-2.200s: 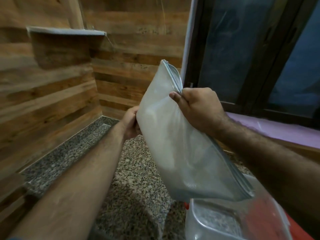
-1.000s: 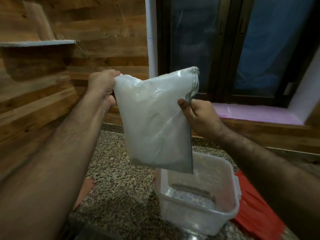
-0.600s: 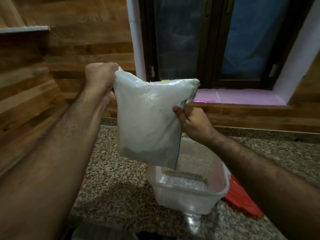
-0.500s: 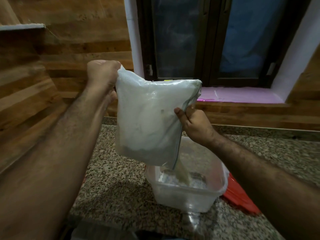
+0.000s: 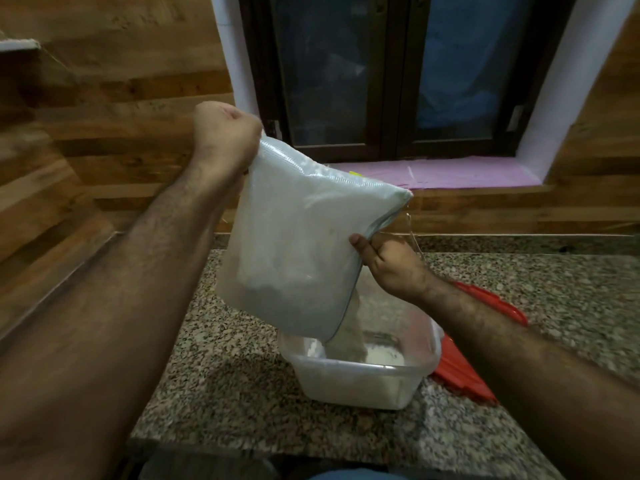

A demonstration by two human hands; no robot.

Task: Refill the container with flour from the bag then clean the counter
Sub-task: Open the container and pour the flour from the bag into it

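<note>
Granite counter (image 5: 214,382), bearing a clear plastic container (image 5: 360,379) near its front edge with a red lid (image 5: 460,372) lying just beside it; flour bag (image 5: 298,244) being held tilted above the container, flour streaming from its lower corner into the box. Left hand (image 5: 225,133) is gripping the bag's raised corner in a closed fist, right hand (image 5: 388,265) is pinching its open edge: refill step is running, and next the pour likely needs steadying over the opening

a translucent white zip bag (image 5: 304,244), tipped with its open lower right corner down, pours a stream of flour (image 5: 348,336) into the clear square container (image 5: 360,379) on the speckled granite counter (image 5: 221,382), where a small white heap lies.
</note>
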